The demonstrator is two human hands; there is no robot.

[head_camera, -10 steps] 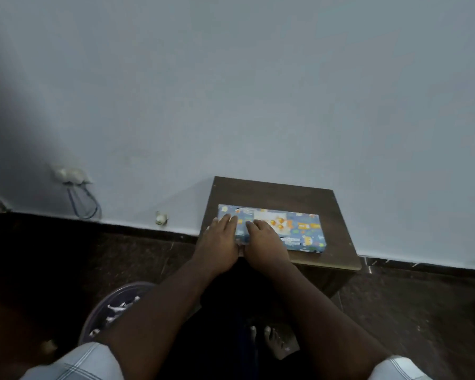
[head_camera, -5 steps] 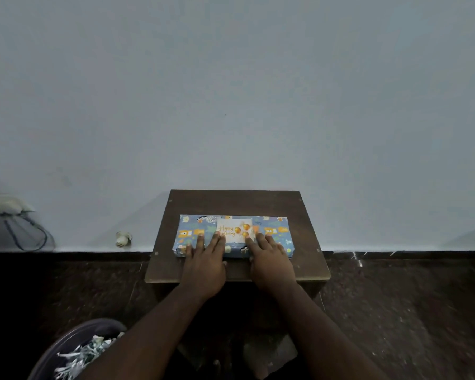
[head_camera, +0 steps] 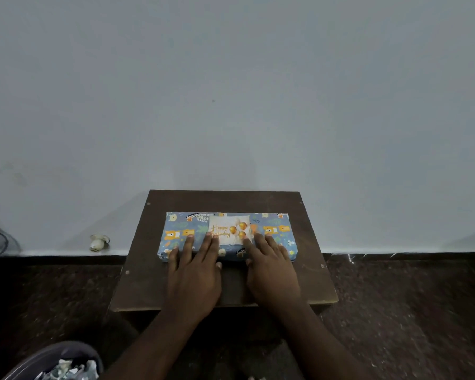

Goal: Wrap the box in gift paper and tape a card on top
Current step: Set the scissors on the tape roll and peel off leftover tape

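Brown table (head_camera: 307,281): wrapped box (head_camera: 274,231), card (head_camera: 226,230) atop; left hand (head_camera: 194,272), right hand (head_camera: 272,270) flat, fingers straight, pressing.

Under the fingers, the box (head_camera: 274,234) wears blue paper printed with orange and white animals; the card (head_camera: 229,229) is white with gold lettering and balloons. The table (head_camera: 225,201) is dark brown.

Wrapped box (head_camera: 274,229), card (head_camera: 228,229) atop

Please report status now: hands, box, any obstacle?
Left hand and right hand flat on wrapped box. Card on top. Nothing in the way.
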